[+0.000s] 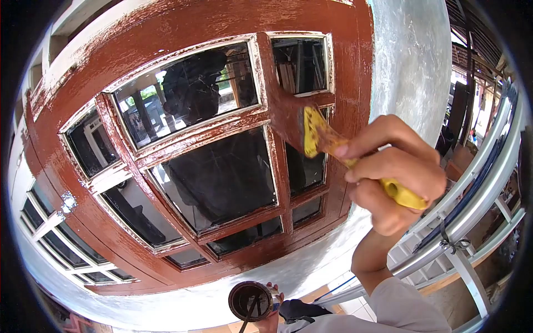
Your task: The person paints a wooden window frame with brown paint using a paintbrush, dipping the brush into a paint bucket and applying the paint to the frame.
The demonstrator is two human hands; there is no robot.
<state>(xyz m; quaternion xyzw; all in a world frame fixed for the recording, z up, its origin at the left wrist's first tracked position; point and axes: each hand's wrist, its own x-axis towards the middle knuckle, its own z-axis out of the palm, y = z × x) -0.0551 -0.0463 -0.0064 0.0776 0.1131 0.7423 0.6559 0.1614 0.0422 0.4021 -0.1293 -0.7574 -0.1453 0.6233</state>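
My right hand (394, 172) is closed around the yellow handle of a paintbrush (319, 133), at right of centre. The brush's brown-stained bristles lie over the bars between the panes of a window frame (327, 33), which is painted red-brown with whitish patches along the pane edges. At the bottom, my left hand (272, 319) is wrapped round a can (251, 301) of dark paint; a thin stick stands in it. Most of my left hand is hidden by the can.
A grey-white wall (411, 61) borders the frame on the right. Beyond it a metal ladder (466, 222) leans at a slant. Another window (61, 238) with white bars shows at the lower left. White floor tiles (355, 305) lie below.
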